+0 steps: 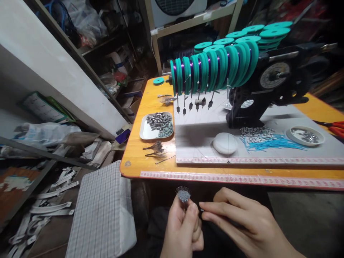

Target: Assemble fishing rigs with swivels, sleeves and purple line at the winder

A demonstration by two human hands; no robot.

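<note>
In front of the table's edge my left hand (182,225) is closed around a tight bundle of thin stems with small grey bead-like ends (184,195); fine dark hairs of wire stick up behind them. Close to its right, my right hand (242,218) pinches thumb and forefinger together. A tiny pale piece (202,210) shows at those fingertips, too small to name. Beyond the hands lie two dark wire bundles (157,146) on the yellow table (131,161), near a white tray (144,134) of grey metal cylinders and small greenish pieces.
A black winding machine (249,104) carries a row of green spools (215,68) with purple wire; weights hang below. On the white board (193,150) are a round white lid (225,143), blue strips (276,143) and a dish (291,134) of metal bits. Orange-handled pliers (335,129) lie right.
</note>
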